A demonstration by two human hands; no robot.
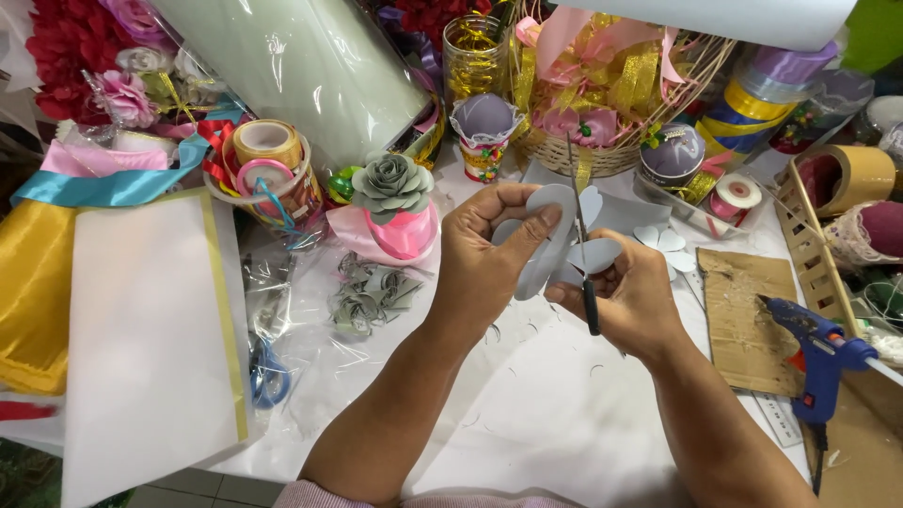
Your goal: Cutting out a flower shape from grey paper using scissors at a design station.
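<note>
In the head view, the left hand (484, 259) was closed around a pale grey paper cutout (550, 240) with rounded petal lobes, thumb pressed on its face and fingers curled behind, holding it above the middle of the table. The right hand (630, 301) sat just at the cutout's four o'clock, clamped on a pair of scissors (583, 254); the dark handle stuck out towards six o'clock below the fist and the thin blades ran up towards twelve o'clock across the paper. Whether the blades were parted or shut could not be told.

At ten o'clock from the hands stood a grey paper rose (391, 183) on top of a pink ribbon roll (400, 233). At nine o'clock lay a white sheet (141, 339) beside yellow satin cloth (33, 292). At four o'clock a blue glue gun (816, 353) rested by a piece of brown cardboard (748, 315). At twelve o'clock was a wicker basket (602, 155) filled with pink and gold ribbon. Small grey paper curls (372, 296) lay on the white table cover (546, 404) at eight o'clock of the left hand.
</note>
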